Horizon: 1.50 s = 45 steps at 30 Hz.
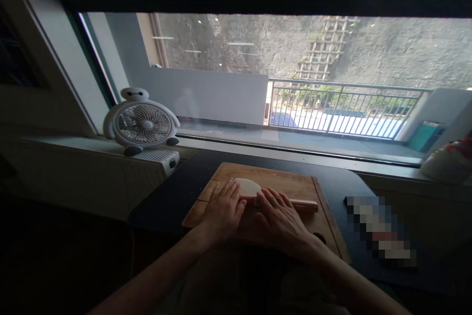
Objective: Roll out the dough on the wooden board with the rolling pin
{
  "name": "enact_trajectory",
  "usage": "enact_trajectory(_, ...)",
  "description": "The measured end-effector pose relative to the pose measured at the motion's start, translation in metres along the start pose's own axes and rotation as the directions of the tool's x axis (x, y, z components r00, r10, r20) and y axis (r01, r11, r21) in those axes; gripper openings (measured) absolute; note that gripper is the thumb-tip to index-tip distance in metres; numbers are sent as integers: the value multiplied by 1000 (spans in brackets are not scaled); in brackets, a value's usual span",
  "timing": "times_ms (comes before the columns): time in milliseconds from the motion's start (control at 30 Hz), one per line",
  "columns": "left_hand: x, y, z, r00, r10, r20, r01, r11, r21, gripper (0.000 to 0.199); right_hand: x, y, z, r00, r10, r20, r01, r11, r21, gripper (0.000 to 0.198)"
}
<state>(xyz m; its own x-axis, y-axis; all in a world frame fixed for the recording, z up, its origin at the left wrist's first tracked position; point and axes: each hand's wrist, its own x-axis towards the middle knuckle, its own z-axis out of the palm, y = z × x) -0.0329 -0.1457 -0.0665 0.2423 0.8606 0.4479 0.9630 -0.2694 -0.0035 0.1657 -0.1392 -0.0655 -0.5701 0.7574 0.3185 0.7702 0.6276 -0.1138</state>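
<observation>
On a wooden cutting board (287,180) lies a pale, flat, rounded sheet of dough (248,186). A wooden rolling pin (306,205) crosses the board along the dough's near edge; its right end shows, while its left part is covered by my hands. My left hand (223,209) lies over the pin at the left of the dough, with fingers stretched forward. Palm down on the pin at the dough's right is my right hand (278,214), its fingers extended as well. Neither hand is wrapped round the pin.
The board rests on a dark table (162,199). At its right lies a blurred-out, long object (381,231). A white character-shaped fan (143,123) stands at the left by the window, and a rounded white object (448,162) sits on the right sill.
</observation>
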Motion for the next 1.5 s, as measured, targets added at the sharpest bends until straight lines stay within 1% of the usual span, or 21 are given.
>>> enact_trajectory(67,20,-4,7,999,-29,18,29,999,-19,53,17,10,2,999,49,-5,-49,999,-2,50)
enact_trajectory(167,70,-15,22,984,-133,116,143,986,-86,50,57,30,6,984,179,4,-179,984,-20,50)
enact_trajectory(267,123,-25,37,955,-217,203,245,961,-128,43,96,50,8,954,282,98,-279,959,-42,48)
enact_trajectory(333,147,-31,42,940,-272,205,304,942,-143,41,114,60,8,927,342,154,-339,940,-43,46)
enact_trajectory(400,159,-38,41,925,-339,170,366,916,-165,43,121,66,6,910,379,168,-378,925,-35,46)
enact_trajectory(433,160,-42,38,917,-371,145,393,902,-178,44,120,68,5,913,377,156,-378,925,-26,47)
enact_trajectory(467,157,-48,35,909,-398,121,415,889,-192,45,115,68,5,926,355,129,-357,934,-11,48)
enact_trajectory(533,142,-61,26,895,-434,103,446,868,-218,45,98,68,5,965,258,46,-259,965,33,47)
enact_trajectory(567,131,-68,21,889,-442,121,458,859,-229,44,86,67,4,983,184,-2,-184,982,51,44)
enact_trajectory(633,109,-79,12,876,-430,219,477,843,-251,40,63,68,2,996,45,-71,-40,997,69,39)
enact_trajectory(700,91,-84,5,852,-381,360,488,828,-277,40,44,72,-3,997,-13,-72,19,997,74,33)
enact_trajectory(767,82,-82,2,822,-316,474,490,817,-304,44,30,79,-8,998,20,-58,-16,997,76,30)
enact_trajectory(833,82,-75,1,799,-274,536,490,812,-316,48,21,89,-12,992,111,-57,-107,992,60,31)
enact_trajectory(933,93,-63,2,765,-267,587,511,806,-299,49,11,101,-16,974,223,-48,-220,974,45,31)
enact_trajectory(1000,100,-56,3,739,-266,619,529,798,-289,48,7,105,-16,968,250,-35,-247,967,57,31)
enact_trajectory(1067,105,-51,4,724,-261,638,542,787,-294,47,4,106,-15,966,256,-38,-253,965,72,31)
enact_trajectory(1133,107,-48,6,733,-260,628,548,772,-321,45,4,105,-14,962,267,-48,-263,962,76,31)
enact_trajectory(1300,102,-36,9,788,-275,551,557,701,-445,35,4,103,-11,955,287,-80,-281,957,79,29)
enact_trajectory(1400,86,-29,7,846,-302,440,517,668,-535,37,3,102,-14,953,286,-103,-277,956,96,26)
enact_trajectory(1433,78,-29,5,859,-319,400,503,669,-548,38,2,100,-16,952,285,-115,-274,957,100,24)
enact_trajectory(1500,64,-34,0,871,-345,350,488,694,-529,33,-1,95,-20,957,258,-136,-244,963,113,22)
